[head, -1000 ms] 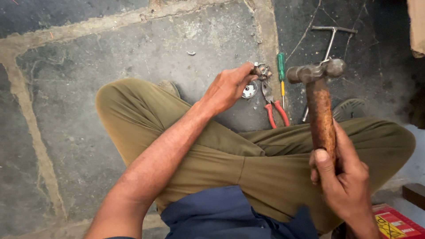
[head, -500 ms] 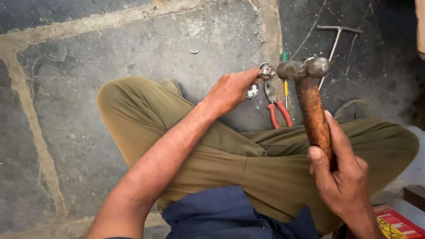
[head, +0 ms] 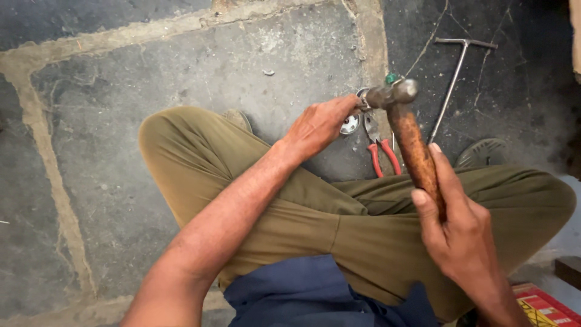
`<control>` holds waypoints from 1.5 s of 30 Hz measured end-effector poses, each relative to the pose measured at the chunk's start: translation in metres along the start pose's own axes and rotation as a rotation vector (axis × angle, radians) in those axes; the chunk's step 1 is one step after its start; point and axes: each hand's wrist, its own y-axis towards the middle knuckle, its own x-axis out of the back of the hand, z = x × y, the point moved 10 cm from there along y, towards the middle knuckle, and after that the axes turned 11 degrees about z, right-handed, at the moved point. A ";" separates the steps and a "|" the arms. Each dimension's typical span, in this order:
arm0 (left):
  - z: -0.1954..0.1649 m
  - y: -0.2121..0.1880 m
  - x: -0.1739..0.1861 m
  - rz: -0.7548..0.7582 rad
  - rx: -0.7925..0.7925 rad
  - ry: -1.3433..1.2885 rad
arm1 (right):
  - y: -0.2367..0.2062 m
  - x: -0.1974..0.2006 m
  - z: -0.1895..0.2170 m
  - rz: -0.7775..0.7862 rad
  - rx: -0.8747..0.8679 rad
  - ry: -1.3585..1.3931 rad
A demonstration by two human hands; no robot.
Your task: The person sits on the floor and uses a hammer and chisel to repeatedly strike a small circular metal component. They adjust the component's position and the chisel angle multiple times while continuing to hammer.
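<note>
Hammer [head: 411,139] swung left onto half-hidden metal part [head: 362,97]

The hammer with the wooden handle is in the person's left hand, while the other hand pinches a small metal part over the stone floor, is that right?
Not quite: the head view shows the hammer in the right hand. The left hand pinches the small metal part over the stone floor.

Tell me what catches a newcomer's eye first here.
The wooden-handled hammer, gripped in the right hand, has its steel head at a small metal part that the left hand pinches. Just behind on the stone floor lie red-handled pliers and a T-handled rod.
</note>
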 end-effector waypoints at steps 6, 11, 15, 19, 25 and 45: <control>0.003 0.000 0.000 -0.012 0.013 -0.032 | -0.018 0.046 0.039 -0.202 -0.099 0.143; 0.001 -0.001 0.003 -0.020 0.004 -0.064 | -0.004 0.034 0.046 -0.147 0.048 0.092; 0.000 -0.002 0.009 -0.038 0.005 -0.094 | 0.004 -0.009 0.008 0.146 -0.015 -0.084; 0.002 0.000 0.009 -0.019 0.059 -0.167 | -0.014 -0.004 -0.003 0.010 0.003 0.024; -0.022 0.000 0.022 -0.114 -0.148 -0.371 | -0.030 0.011 -0.028 -0.132 -0.133 0.406; -0.015 0.002 -0.002 0.045 -0.027 -0.268 | -0.027 0.007 -0.029 -0.096 -0.113 0.463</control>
